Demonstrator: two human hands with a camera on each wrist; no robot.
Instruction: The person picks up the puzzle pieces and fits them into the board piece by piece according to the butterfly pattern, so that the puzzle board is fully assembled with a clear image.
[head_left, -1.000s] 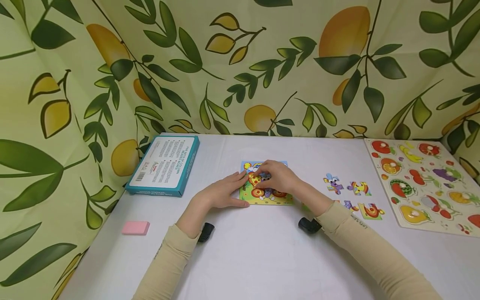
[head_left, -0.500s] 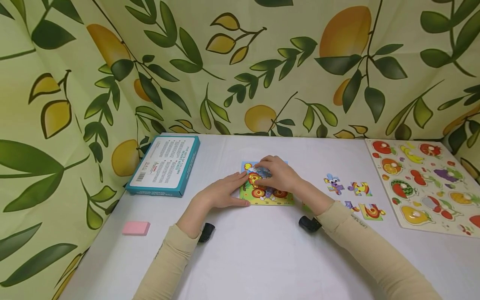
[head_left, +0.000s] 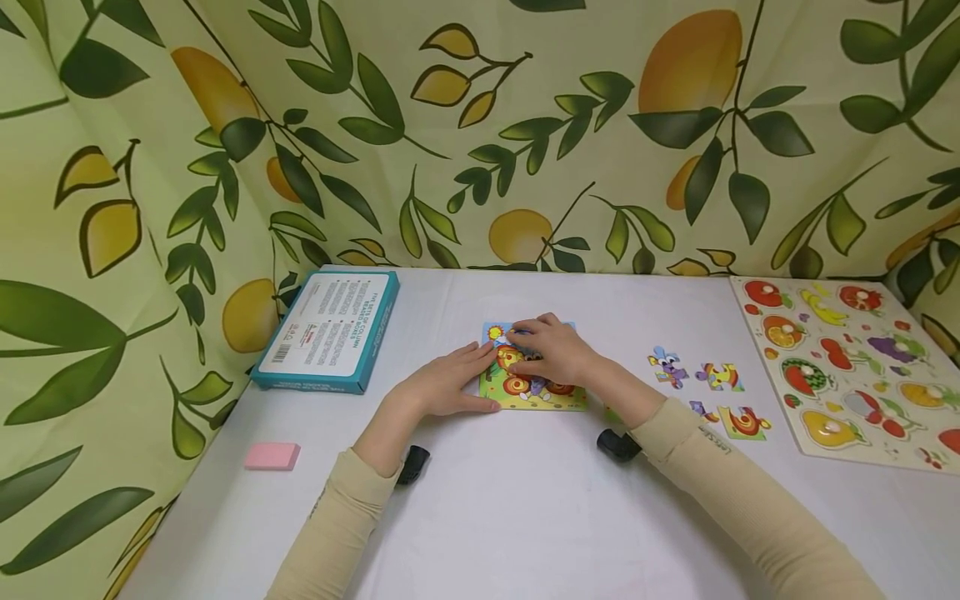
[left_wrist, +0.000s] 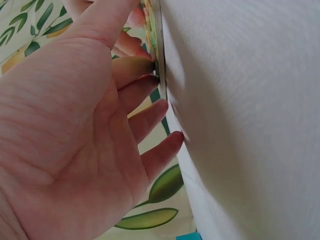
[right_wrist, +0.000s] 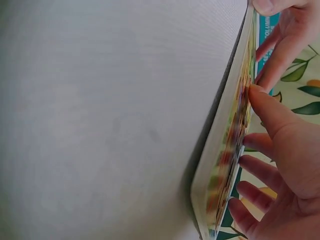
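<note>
A small picture puzzle board (head_left: 540, 404) with a colourful cartoon scene lies flat in the middle of the white table. My left hand (head_left: 446, 383) lies along its left side, fingers extended, fingertips right at the board's edge (left_wrist: 160, 45). Over the upper right part is my right hand (head_left: 558, 350), thumb and fingers spread, the tips touching the picture. From the right wrist view, this right hand (right_wrist: 295, 160) presses its fingertips on the fitted pieces; the left hand (right_wrist: 295, 35) shows beyond it. Much of the picture's right half is hidden under the right hand.
Several loose puzzle pieces (head_left: 742, 422) lie to the right of the board. Farther right is a fruit peg board (head_left: 847, 400). At left stand a teal-edged box (head_left: 322, 333) and a pink block (head_left: 272, 456). Patterned curtains (head_left: 480, 167) enclose the table's back and left.
My right fingers have gone from bunched together on the board to spread over it, and that hand has shifted slightly. The left hand has stayed in place.
</note>
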